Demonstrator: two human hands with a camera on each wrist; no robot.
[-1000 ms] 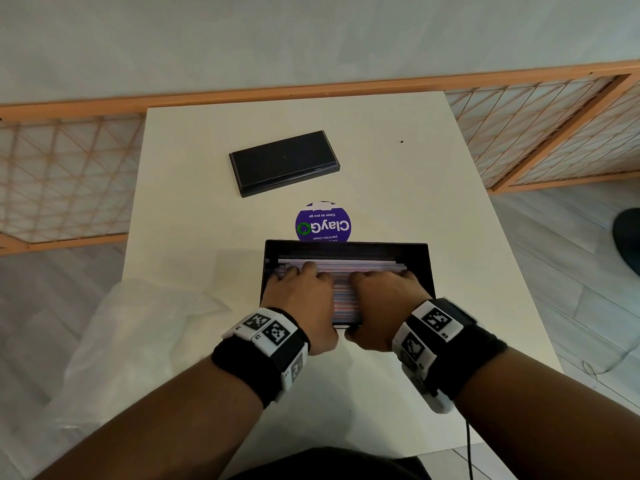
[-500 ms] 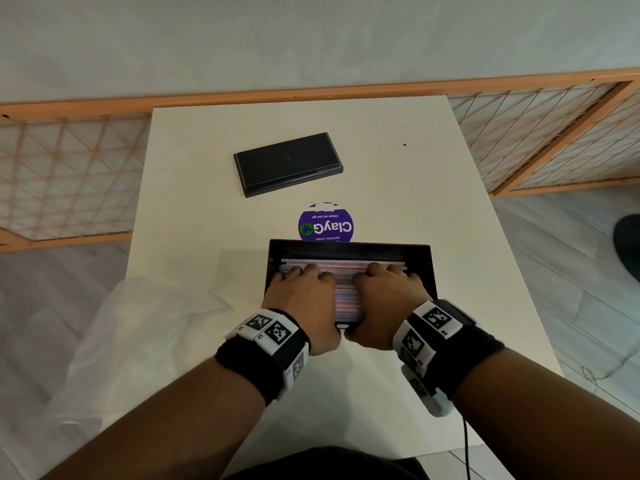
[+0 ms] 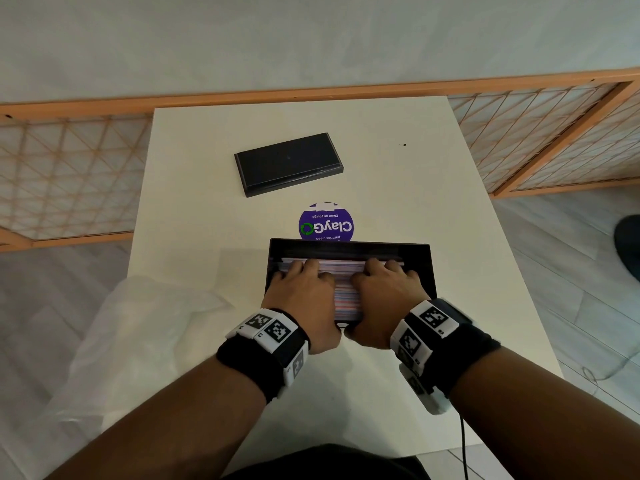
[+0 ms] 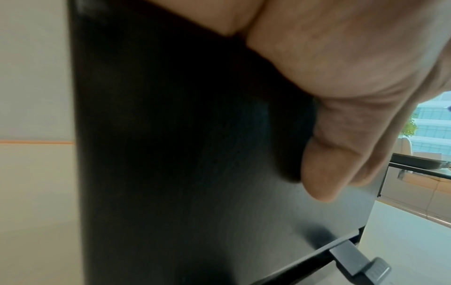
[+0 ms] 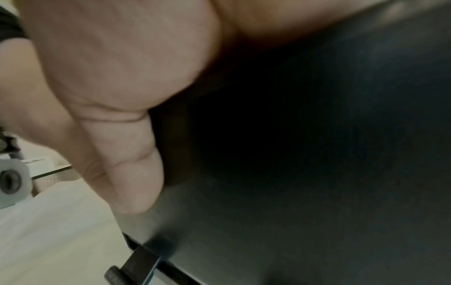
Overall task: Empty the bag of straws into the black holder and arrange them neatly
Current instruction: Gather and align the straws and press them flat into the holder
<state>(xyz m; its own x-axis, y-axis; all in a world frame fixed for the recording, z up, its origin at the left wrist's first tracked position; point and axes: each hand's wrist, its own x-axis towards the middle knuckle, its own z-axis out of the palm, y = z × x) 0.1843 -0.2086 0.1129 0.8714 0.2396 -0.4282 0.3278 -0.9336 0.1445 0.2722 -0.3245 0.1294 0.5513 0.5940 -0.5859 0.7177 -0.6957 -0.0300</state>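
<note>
White surface (image 3: 398, 188): our left hand (image 3: 304, 292) and right hand (image 3: 384, 292) press flat, uncurled, on straws (image 3: 344, 299) in the black holder (image 3: 349, 249); pushing toward 12 o'clock may buckle them.

One table (image 3: 398, 188). On it: one open black holder (image 3: 424, 268), one black lid (image 3: 289, 162), one round purple sticker (image 3: 325, 223), and one clear plastic bag (image 3: 138, 327) hanging over the table's left edge. The straws (image 3: 344, 296) in the holder form one packed stack, too many and too hidden to count. Two hands: left (image 3: 303, 299) and right (image 3: 388, 299), each with one wristband.
</note>
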